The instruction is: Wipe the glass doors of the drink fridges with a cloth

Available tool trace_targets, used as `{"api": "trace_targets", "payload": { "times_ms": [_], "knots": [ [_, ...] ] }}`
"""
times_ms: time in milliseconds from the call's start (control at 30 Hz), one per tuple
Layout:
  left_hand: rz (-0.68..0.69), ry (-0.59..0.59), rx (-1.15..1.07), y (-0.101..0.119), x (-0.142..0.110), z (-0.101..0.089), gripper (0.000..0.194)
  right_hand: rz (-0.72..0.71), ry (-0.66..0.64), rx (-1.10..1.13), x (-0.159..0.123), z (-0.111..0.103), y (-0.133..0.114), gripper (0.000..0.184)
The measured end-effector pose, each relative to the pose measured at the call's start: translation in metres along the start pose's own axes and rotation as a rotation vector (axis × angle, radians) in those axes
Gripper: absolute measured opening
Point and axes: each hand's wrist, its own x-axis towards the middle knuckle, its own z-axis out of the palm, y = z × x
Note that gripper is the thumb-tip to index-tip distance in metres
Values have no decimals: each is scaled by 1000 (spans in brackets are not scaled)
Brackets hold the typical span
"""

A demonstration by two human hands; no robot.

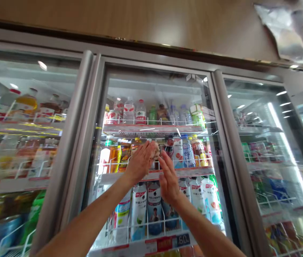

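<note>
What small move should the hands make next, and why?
Perhaps ease the right hand slightly aside: it is raised close to the left hand, with a blurred beige thing between them, so they could bump before the glass door.

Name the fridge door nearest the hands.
The middle door: left hand and right hand are before it, neither before the left door or right door.
</note>
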Motion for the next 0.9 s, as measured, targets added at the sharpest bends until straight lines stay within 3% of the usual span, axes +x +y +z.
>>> {"api": "trace_targets", "payload": {
  "times_ms": [100, 167, 233, 300, 367, 400, 467, 567, 600, 667, 733, 800, 867, 900],
  "knots": [
    [-14, 13, -129, -15, 7, -6, 66, 109, 8, 97, 40, 37, -20, 52],
    [-42, -36, -121, -36, -9, -19, 69, 186, -26, 71, 58, 61, -29, 51],
    [-157, -60, -20, -59, -28, -34, 70, 217, -51, 8, 69, 83, -36, 50],
    [-331, -22, 93, -80, -41, -45, 64, 137, -83, -80, 78, 98, -37, 47],
    [-435, -10, 171, -91, -45, -52, 59, -40, -160, -186, 87, 97, -24, 41],
    [-439, -22, 194, -93, -44, -54, 59, -104, -190, -246, 90, 88, -10, 38],
    [-408, -37, 219, -91, -41, -54, 59, -86, -185, -374, 95, 50, 31, 35],
    [-413, -10, 229, -85, -39, -51, 59, 292, -29, -563, 98, -34, 104, 36],
    [-416, -3, 230, -84, -39, -50, 59, 359, 30, -592, 99, -58, 123, 38],
    [-419, 4, 234, -84, -40, -50, 59, 426, 110, -624, 103, -83, 144, 45],
    [-416, 8, 236, -85, -41, -49, 61, 417, 130, -629, 109, -69, 134, 48],
    [-413, 8, 232, -86, -42, -50, 62, 333, 79, -617, 115, -25, 102, 43],
    [-411, 15, 225, -87, -42, -50, 63, 140, -33, -583, 115, 21, 65, 39],
    [-410, 20, 222, -87, -42, -50, 64, -68, -123, -545, 113, 37, 52, 40]
  ]
}}
